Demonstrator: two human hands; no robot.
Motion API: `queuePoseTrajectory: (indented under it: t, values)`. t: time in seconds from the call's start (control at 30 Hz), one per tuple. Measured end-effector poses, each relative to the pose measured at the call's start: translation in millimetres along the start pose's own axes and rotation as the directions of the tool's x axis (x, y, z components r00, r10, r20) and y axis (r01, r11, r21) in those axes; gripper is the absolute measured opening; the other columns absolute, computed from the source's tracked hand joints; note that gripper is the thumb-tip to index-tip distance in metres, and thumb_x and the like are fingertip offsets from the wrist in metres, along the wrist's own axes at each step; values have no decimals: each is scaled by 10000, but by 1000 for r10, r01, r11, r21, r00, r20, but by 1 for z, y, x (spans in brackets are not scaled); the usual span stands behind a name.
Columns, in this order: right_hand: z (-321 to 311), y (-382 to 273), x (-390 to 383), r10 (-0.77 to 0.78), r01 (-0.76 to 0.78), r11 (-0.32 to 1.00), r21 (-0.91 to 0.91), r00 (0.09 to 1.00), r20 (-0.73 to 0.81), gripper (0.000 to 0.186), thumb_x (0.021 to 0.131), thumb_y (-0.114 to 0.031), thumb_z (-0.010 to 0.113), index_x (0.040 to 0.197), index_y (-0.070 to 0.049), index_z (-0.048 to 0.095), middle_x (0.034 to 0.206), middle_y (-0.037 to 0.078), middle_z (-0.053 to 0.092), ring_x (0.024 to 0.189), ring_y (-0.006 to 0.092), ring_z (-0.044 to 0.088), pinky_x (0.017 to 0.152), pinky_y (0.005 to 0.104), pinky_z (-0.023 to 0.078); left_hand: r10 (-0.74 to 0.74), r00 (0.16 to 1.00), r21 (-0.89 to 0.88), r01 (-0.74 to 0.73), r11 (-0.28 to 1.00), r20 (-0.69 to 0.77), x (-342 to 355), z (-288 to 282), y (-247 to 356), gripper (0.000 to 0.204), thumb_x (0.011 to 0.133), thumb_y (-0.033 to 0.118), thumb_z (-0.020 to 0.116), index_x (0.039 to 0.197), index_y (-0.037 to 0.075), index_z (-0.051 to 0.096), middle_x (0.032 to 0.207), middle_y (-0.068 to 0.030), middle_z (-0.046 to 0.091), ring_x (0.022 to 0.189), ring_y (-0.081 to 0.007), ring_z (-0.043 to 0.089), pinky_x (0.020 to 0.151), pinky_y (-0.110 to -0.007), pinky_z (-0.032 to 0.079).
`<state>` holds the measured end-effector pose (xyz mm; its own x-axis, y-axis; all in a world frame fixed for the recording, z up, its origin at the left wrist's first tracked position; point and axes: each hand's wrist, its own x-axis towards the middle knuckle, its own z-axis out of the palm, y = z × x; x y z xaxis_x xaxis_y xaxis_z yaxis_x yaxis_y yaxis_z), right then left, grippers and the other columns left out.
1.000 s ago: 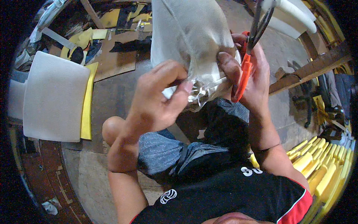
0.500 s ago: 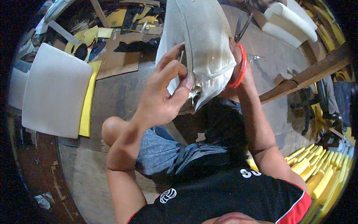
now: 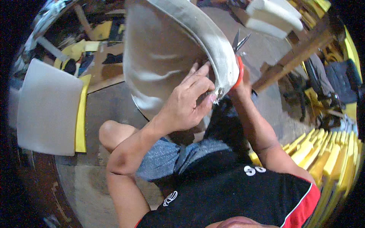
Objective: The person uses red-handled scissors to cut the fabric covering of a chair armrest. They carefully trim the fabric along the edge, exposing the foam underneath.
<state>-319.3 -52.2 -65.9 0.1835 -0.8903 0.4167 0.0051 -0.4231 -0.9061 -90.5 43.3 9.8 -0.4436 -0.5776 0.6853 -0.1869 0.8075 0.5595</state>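
Note:
A large cream fabric-covered cushion stands tilted in front of me, its piped edge curving down to a frayed corner. My left hand pinches the fabric at that corner between thumb and fingers, with other fingers lying against the inner face. On the far side of the edge, my right hand is partly hidden behind the cushion. It holds scissors with orange-red handles, the parted blades pointing up and away from the fabric.
At left, a pale upholstered panel lies beside a yellow foam sheet. Several yellow foam strips are stacked at lower right. A wooden beam crosses the right side, and another white cushion rests at the far right.
The cushion has turned and swung left, so its broad inner face now shows. My left hand has moved right and slightly down with the corner. The scissors stay in my right hand.

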Motion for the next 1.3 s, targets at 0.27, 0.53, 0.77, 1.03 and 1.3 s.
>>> queuePoseTrajectory:
  t: [0.27,0.53,0.77,1.03,1.3]
  values:
    - [-36,34,-21,329,-241,918,315,905,-269,411,1029,-317,476,1271,7,553,1191,121,647,1048,222,648,913,375,523,-105,994,19,106,994,-36,24,46,-44,134,864,99,611,943,-6,586,1341,-310,506,1268,-482,469,1080,-489,372]
    - [-41,142,-113,145,-259,853,-454,952,-270,410,983,-278,555,1326,-55,527,1153,62,642,1007,169,630,878,327,510,-282,945,19,283,959,165,20,86,-98,153,868,95,592,957,-29,585,1087,-251,628,971,-449,601,875,-461,481]
    - [-45,58,-118,832,-675,542,501,514,-207,429,921,-442,640,1071,-41,607,891,72,625,777,172,639,653,328,546,-476,787,232,416,879,393,-42,91,-110,189,864,138,621,978,-13,615,1109,-207,603,1043,-420,570,905,-463,466]
    - [-39,-32,-143,921,-868,265,420,356,156,805,970,-700,264,1072,21,606,624,57,565,564,213,651,549,314,540,-598,685,190,577,794,416,-25,91,-104,172,847,140,634,936,-6,648,897,-182,650,918,-369,617,840,-423,484]
    - [-11,-57,-161,825,-833,-131,538,210,525,811,944,-734,319,797,5,620,477,15,451,340,148,447,347,285,413,-666,541,230,661,714,513,-22,84,-112,244,860,193,613,986,-12,648,976,-198,665,965,-320,638,893,-381,476]
